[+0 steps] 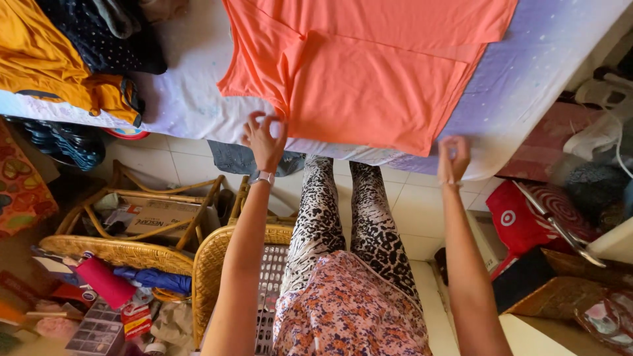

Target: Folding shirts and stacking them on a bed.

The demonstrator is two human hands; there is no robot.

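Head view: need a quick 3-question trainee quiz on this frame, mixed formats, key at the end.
1. True or false: the coral shirt lies spread flat on the bed.
2. Which hand wears the wristwatch? A) left hand B) right hand C) neither
3. Fill in: the heap at the bed's far left holds a mustard-yellow garment and a dark ______ one.

Key:
1. True; both hands pinch its near edge.
2. A.
3. Dotted.
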